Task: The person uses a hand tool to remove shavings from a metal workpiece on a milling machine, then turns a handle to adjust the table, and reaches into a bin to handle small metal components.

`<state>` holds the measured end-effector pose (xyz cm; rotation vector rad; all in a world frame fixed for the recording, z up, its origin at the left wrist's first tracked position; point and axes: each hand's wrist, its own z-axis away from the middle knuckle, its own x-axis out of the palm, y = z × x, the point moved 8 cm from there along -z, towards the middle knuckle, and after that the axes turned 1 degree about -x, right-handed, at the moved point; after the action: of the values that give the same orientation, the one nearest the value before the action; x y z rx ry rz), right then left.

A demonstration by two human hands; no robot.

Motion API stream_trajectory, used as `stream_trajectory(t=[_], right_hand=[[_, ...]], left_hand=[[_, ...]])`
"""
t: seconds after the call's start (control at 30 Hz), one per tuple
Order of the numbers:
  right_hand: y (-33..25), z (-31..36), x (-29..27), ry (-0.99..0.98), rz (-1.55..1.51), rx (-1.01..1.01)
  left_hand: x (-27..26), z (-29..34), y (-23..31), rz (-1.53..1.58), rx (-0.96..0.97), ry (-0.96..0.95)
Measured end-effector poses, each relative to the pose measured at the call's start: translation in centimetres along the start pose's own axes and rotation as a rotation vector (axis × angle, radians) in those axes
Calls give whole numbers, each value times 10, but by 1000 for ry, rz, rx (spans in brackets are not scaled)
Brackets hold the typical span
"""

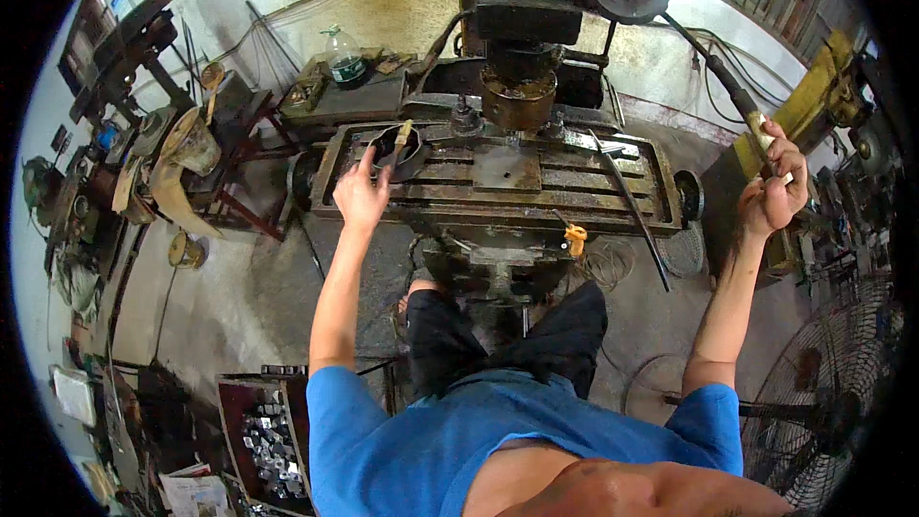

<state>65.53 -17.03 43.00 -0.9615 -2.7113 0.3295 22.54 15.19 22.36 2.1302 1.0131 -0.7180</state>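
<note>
My left hand [362,193] reaches over the left end of the slotted machine table [440,199]. Its index finger and thumb are apart, close to a round pot [414,168] with a brush [402,139] lying across it. Whether the fingertips touch the brush or the rim cannot be made out. On the right, my raised right hand [773,182] is closed around the pale grip of a long lever [732,86] that slopes down from the machine head. Under the round spindle head [519,101], a flat square metal plate [507,170] sits mid-table.
A long metal bar [634,213] leans over the table's front edge, near an orange-handled item [574,239]. A standing fan [828,402] is at the lower right. A bin of small metal parts [273,445] stands at lower left; a plastic bottle [345,59] is behind.
</note>
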Motion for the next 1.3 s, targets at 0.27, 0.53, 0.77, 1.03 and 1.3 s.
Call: stream_trajectory(t=[0.27,0.53,0.77,1.03,1.3], right_hand=[[-1,-8,13,-77,-33,11],[-1,-4,4,-30,-44,6],[-3,-5,9,11,-27,29],[-4,-5,8,-5,-25,10],[3,-4,0,-51,-55,-9]], left_hand=[[64,2,-13,-297,79,-356],[31,-5,-30,-207,104,-130],[53,-16,-31,-223,87,-303],[3,-14,-32,-182,62,-255],[-43,4,-40,-183,74,-359]])
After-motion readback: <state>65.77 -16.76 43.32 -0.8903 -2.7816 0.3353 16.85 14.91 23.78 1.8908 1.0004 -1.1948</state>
